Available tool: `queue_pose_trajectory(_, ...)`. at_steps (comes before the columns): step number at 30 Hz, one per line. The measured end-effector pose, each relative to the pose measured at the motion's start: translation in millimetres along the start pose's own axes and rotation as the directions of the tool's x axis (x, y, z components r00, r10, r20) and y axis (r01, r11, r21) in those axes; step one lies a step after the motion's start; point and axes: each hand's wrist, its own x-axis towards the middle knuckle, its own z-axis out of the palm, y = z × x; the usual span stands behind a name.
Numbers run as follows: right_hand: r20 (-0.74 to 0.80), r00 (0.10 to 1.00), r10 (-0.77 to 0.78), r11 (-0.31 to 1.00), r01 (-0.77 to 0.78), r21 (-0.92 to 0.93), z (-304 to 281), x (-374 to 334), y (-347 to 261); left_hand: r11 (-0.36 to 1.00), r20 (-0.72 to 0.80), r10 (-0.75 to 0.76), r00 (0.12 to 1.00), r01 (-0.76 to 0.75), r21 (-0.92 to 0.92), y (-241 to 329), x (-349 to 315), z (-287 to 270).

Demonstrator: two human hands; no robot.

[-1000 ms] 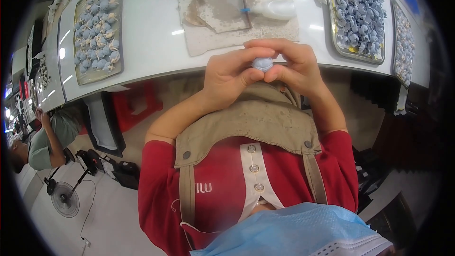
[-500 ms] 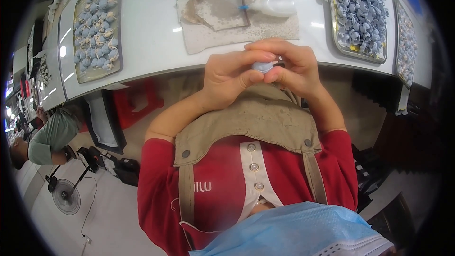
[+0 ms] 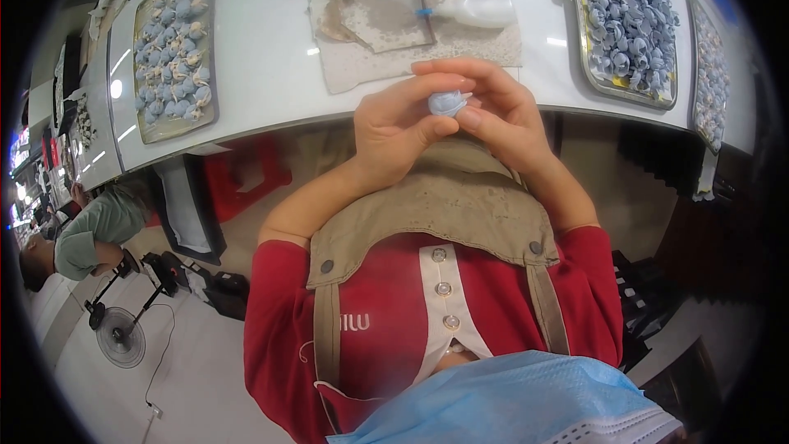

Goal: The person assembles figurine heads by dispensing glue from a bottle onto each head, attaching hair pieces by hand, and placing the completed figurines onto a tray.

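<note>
In front of my chest, by the near edge of the white table, both hands hold one small blue-grey moulded piece. It is rounded, with curved relief on its surface. My left hand is closed on its left side, thumb below and fingers above. My right hand pinches it from the right, the thumb tip against it and the fingers arched over the top. A small pale bit shows at the piece's right side, too small to name. Beyond my hands lies a stained cardboard sheet with a white squeeze bottle on its side, its blue tip pointing left.
At left, a tray holds rounded blue-grey pieces with pale parts. At right, another tray is heaped with curved blue-grey shells, and a further tray lies beyond. A person sits far left, near a floor fan.
The piece has been turned and raised slightly to the left, and more of its surface shows. My right fingers have shifted around it. The whole view has moved a little.
</note>
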Motion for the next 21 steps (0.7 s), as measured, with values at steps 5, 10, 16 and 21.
queue_pose_trajectory(5, -0.023, 1.0, -0.001, 1.0, 0.001, -0.002, -11, -1, 6, 0.988, -0.007, 0.028, 1.0, -0.026, 0.154, -4, 7, 3)
queue_pose_trajectory(10, -0.029, 1.0, -0.01, 0.998, 0.012, 0.06, -7, 3, 5, 0.98, -0.039, 0.053, 0.998, -0.044, 0.196, -4, 8, 2)
queue_pose_trajectory(16, -0.069, 0.997, -0.022, 0.999, 0.025, 0.046, -11, 5, 21, 0.867, -0.114, -0.222, 0.968, 0.25, 0.432, 7, 4, -5)
queue_pose_trajectory(21, -0.097, 0.981, -0.17, 0.953, 0.139, -0.27, -21, 10, 7, 0.524, -0.237, 0.43, 0.871, -0.028, 0.851, 40, -17, -65)
